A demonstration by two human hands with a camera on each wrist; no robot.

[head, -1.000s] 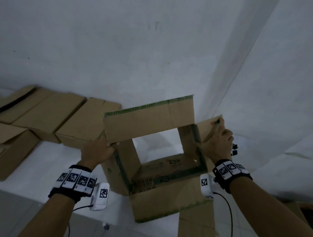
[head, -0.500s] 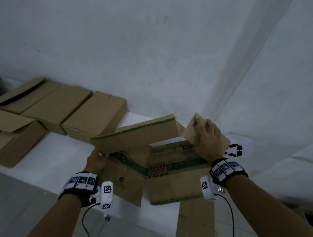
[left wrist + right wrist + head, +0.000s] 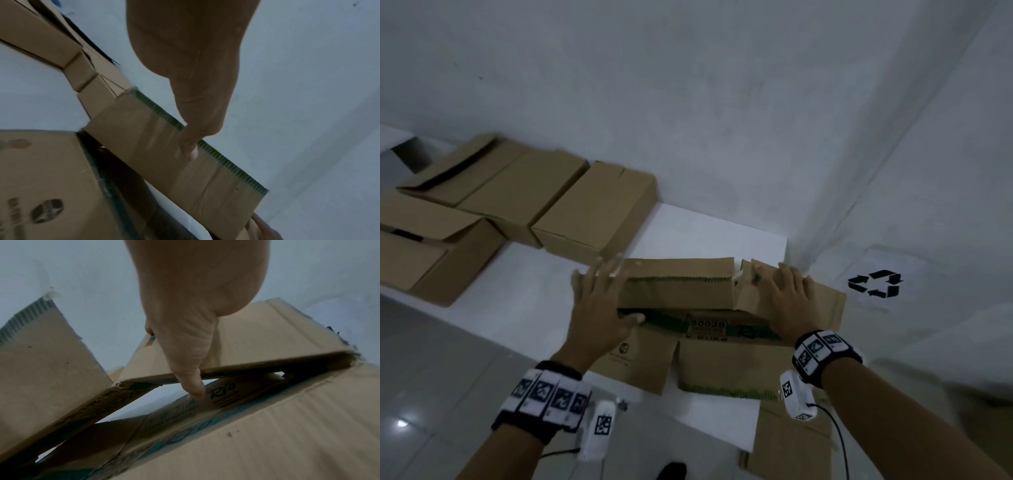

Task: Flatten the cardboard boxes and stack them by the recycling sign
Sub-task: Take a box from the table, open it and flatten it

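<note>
A brown cardboard box (image 3: 722, 370) with green "Rio" print lies nearly collapsed on the white sheet, close to the black recycling sign (image 3: 875, 283) on the right. My left hand (image 3: 599, 308) presses its long upper flap (image 3: 681, 291) with fingers spread and straight; the left wrist view shows the thumb (image 3: 191, 116) resting on that flap (image 3: 164, 154). My right hand (image 3: 787, 301) lies flat on the short right flap (image 3: 257, 337), and its thumb (image 3: 191, 369) reaches down to the printed panel (image 3: 267, 426). A narrow gap still shows between the box's layers.
Three unflattened brown boxes (image 3: 592, 209) (image 3: 493, 178) (image 3: 431, 246) sit along the wall at the left. A flat cardboard piece (image 3: 791, 442) lies under the box at the lower right. White walls meet in a corner behind. Grey tiled floor (image 3: 431, 359) lies at the left.
The box went from an upright open tube to almost flat on the sheet. Both hands moved from gripping its sides to pressing down on the flaps, and the recycling sign has come into view.
</note>
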